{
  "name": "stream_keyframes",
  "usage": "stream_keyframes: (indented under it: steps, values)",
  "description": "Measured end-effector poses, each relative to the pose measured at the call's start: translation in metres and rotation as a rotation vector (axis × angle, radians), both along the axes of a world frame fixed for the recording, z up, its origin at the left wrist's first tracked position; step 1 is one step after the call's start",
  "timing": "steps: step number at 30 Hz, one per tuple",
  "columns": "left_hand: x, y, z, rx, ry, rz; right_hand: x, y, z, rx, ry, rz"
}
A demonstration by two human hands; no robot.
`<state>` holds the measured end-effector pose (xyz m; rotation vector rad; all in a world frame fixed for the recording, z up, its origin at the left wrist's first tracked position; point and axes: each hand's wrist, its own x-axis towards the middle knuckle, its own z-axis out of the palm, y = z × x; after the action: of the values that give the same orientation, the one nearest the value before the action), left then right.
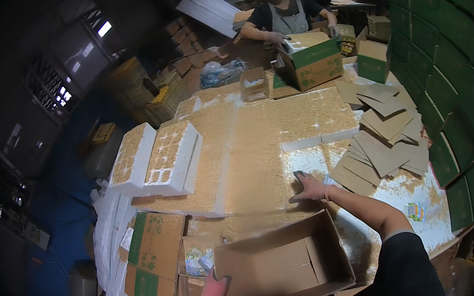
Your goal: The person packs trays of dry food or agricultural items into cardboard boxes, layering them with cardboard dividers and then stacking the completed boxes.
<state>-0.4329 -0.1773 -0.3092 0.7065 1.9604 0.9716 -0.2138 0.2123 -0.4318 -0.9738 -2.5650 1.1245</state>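
An open cardboard box (277, 258) is right in front of me, its bare bottom flaps showing inside. My left hand (212, 289), in a pink glove with dark fingertips, grips the box's left wall. Beyond the box's far right corner, my right hand (312, 186) reaches over the table in a similar glove, thumb and fingers spread, holding nothing. It is nearest to a white patch (305, 161) beside white foam trays (317, 113) filled with a tan granular material. Two more such foam blocks (171, 158) with rows of cells sit at the left, on top of the others.
Flattened green-and-brown cartons (156, 246) and a small box of printed packets (197, 255) lie left. Loose cardboard sheets (381, 148) cover the right side. A wall of green cartons (452, 55) stands right. Across the table, a person (289, 17) handles a carton (318, 65).
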Motion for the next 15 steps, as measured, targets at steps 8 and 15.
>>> stream_keyframes:
  steps: [8, 15]
  values:
    - [0.016, -0.018, 0.018, -0.063, 0.143, 0.110, -0.078, -0.067, -0.077, -0.225, 0.198, -0.221]
    - [-0.014, -0.048, -0.013, -0.051, 0.101, 0.153, -0.079, -0.046, -0.036, -0.697, 0.582, -0.458]
